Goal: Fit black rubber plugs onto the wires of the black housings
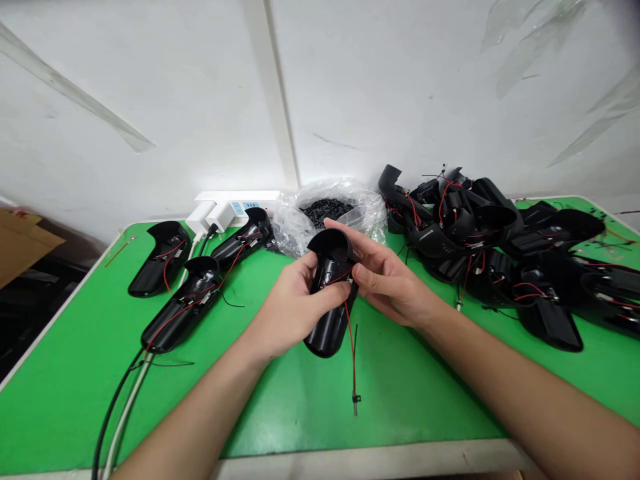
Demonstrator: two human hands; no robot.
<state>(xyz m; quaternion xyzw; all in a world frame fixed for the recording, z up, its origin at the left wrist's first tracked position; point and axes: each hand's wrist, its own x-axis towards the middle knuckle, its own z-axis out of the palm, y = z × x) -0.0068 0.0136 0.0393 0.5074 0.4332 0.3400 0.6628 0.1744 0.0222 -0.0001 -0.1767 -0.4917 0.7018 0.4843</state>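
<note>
So, far left, brown cardboard (20, 247) pokes out past the green table (65, 400). A black cable (111, 420) and a white cable (127, 413) run up the table by three black plastic shells (183, 307) w/ red wires. Behind those sit a white power strip (240, 203) w/ two white plugs (210, 217), then a clear plastic bag (295, 227) of small black bits (325, 212), prob. plastic, tho hard to tell from here.

Mid-table, the left hand (293, 307) has its fingers curled shut around a black shell (333, 267). The right hand (390, 273) grips the same shell from the other side, fingers closed on it. A thin red wire (352, 353) hangs from it w/ a small metal tip (355, 403).

Far right is a big heap of shells (465, 233). A hard tug could snap the wire, and the smooth shell could slip if the grip goes loose.
</note>
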